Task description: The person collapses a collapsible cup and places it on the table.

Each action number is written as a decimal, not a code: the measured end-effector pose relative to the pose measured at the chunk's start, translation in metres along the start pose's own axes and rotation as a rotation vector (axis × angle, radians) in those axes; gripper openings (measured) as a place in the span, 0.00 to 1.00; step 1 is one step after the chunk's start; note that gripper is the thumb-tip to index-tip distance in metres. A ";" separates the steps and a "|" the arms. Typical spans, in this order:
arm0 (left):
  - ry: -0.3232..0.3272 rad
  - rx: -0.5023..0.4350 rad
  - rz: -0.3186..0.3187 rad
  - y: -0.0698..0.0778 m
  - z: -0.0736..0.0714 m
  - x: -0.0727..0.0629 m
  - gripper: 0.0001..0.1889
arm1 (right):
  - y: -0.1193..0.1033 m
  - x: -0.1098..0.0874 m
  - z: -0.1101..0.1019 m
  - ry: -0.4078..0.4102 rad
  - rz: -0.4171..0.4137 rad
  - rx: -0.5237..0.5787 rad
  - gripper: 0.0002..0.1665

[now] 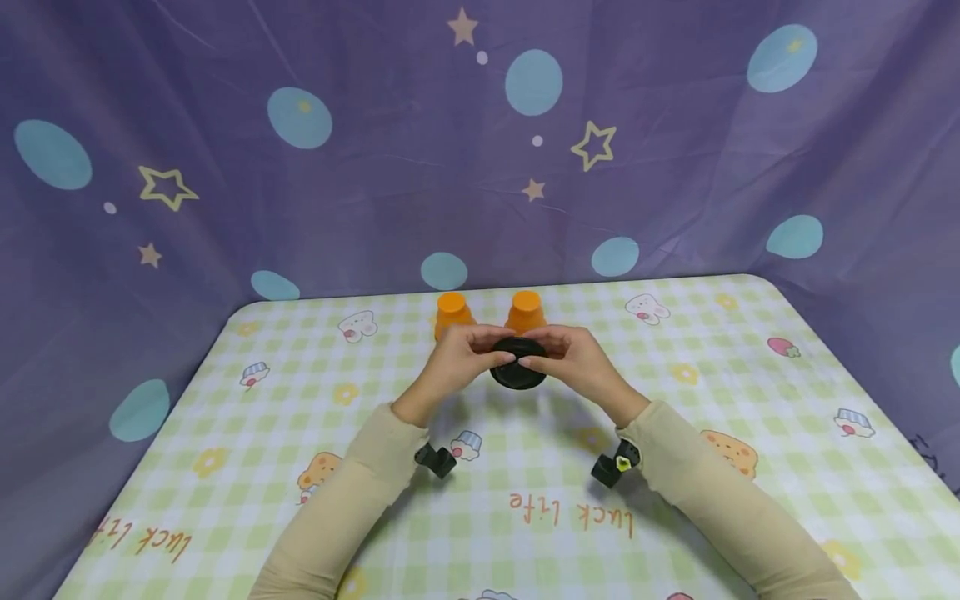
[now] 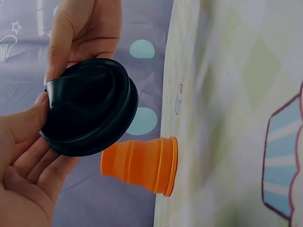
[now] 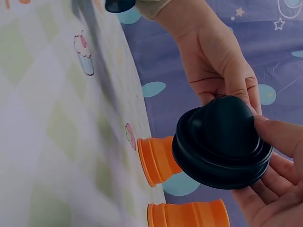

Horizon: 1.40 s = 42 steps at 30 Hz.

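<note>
Black lid (image 1: 519, 371) held in the air above the middle of the table, clear of the cloth, with soft shadow on the near side. The left hand (image 1: 461, 354) grasps its left edge and the right hand (image 1: 573, 354) its right edge; in both, the thumb lies on the side facing the person and the fingers curl behind. The matched pinch probably serves to steady the rounded piece and leave its raised middle in plain sight. Seen from within the room, two containers stand beyond the hands toward the far edge: the left orange cup (image 1: 452, 308) and the right orange cup (image 1: 527, 310), side by side and apart. Each rests mouth down, wide rim on the checked tablecloth (image 1: 285, 417) and narrow base upward, a posture likely chosen for stability; what, if anything, lies beneath them cannot be seen. Small black cameras sit at the left wrist (image 1: 435, 460) and right wrist (image 1: 617, 463). A purple curtain (image 1: 390, 208) hangs behind the far edge.
</note>
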<state>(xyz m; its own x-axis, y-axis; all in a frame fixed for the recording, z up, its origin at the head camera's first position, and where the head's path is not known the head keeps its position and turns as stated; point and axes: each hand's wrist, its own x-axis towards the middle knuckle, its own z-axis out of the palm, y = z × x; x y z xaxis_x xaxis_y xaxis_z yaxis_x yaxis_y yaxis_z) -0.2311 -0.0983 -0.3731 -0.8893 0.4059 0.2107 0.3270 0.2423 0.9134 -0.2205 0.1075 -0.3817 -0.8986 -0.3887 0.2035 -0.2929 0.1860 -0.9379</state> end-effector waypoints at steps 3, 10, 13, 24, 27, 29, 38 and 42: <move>0.020 0.003 0.008 0.001 0.000 0.000 0.18 | -0.001 0.001 0.001 -0.014 0.020 0.019 0.19; 0.034 0.002 0.035 0.002 -0.001 0.000 0.17 | 0.001 0.000 0.003 -0.039 0.043 0.031 0.19; 0.028 -0.037 0.035 0.005 -0.001 -0.002 0.16 | 0.000 0.000 0.004 -0.029 0.040 0.045 0.19; -0.010 -0.136 0.059 0.001 -0.004 -0.004 0.19 | 0.000 -0.003 0.002 0.068 0.020 0.224 0.20; -0.030 -0.167 0.069 0.002 -0.004 -0.004 0.20 | -0.001 -0.003 0.002 0.089 0.005 0.262 0.20; -0.034 -0.175 0.069 0.002 -0.003 -0.004 0.20 | -0.001 -0.002 0.002 0.100 0.000 0.282 0.20; -0.022 -0.133 0.062 0.000 -0.001 -0.002 0.21 | 0.001 -0.001 0.004 0.125 0.008 0.318 0.21; -0.003 -0.095 0.052 0.003 0.000 -0.002 0.19 | 0.002 -0.001 0.005 0.135 -0.003 0.313 0.21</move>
<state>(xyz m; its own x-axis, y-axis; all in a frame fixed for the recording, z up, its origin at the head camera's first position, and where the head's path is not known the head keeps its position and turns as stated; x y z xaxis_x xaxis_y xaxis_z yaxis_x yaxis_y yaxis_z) -0.2289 -0.0988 -0.3708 -0.8711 0.4181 0.2578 0.3408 0.1365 0.9302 -0.2184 0.1044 -0.3856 -0.9392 -0.2618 0.2221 -0.1999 -0.1089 -0.9737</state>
